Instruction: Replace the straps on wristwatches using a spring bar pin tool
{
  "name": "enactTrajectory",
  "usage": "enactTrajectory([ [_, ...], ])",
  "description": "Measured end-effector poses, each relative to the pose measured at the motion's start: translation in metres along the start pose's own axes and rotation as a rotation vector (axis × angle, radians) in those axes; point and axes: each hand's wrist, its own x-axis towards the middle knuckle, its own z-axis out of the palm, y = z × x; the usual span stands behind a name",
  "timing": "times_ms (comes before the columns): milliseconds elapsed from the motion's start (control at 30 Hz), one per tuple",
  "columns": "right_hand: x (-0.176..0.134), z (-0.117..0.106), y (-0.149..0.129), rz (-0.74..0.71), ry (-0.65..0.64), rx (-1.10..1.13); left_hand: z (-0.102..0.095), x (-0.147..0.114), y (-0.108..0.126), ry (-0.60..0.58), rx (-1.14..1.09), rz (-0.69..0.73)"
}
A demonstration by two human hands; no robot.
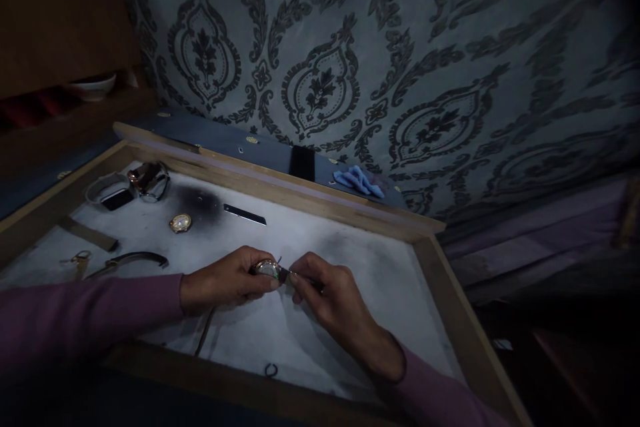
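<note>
A wristwatch [269, 269] with a shiny gold-and-silver case is gripped by my left hand [235, 279], the thumb and fingers closed around its case. A short piece of dark strap [283, 275] sticks out from the watch towards the right. At that strap's end, my right hand [327, 287] is closed in a pinch. Something thin and shiny shows at its fingertips, too small to name. Left of my hands lie a loose gold watch case [180, 223] and a dark curved strap [133, 257]. Beyond the watch rests a dark flat blade [245, 215].
A wooden-rimmed tray [450, 307] with a white bottom surrounds the work. Several watches [149, 180] and a flat brown strap [89, 233] lie at its left. A small dark ring [271, 370] is near the front. A blue cloth [359, 181] lies behind the back rim.
</note>
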Motion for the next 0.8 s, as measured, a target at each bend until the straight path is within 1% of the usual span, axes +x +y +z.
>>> enactTrajectory([
  [267, -0.002, 0.001, -0.005, 0.018, -0.009, 0.026, 0.007, 0.001, 0.003, 0.072, 0.01, -0.007],
  [467, -0.004, 0.004, -0.007, 0.022, -0.012, 0.034, 0.008, 0.002, 0.001, 0.095, 0.036, 0.005],
  [633, -0.003, 0.004, -0.01, 0.039, -0.022, 0.038, 0.011, 0.002, 0.005, 0.129, 0.051, -0.014],
  [800, -0.004, 0.002, -0.012, 0.046, -0.026, 0.051, 0.012, 0.001, 0.008, 0.131, 0.041, -0.024],
])
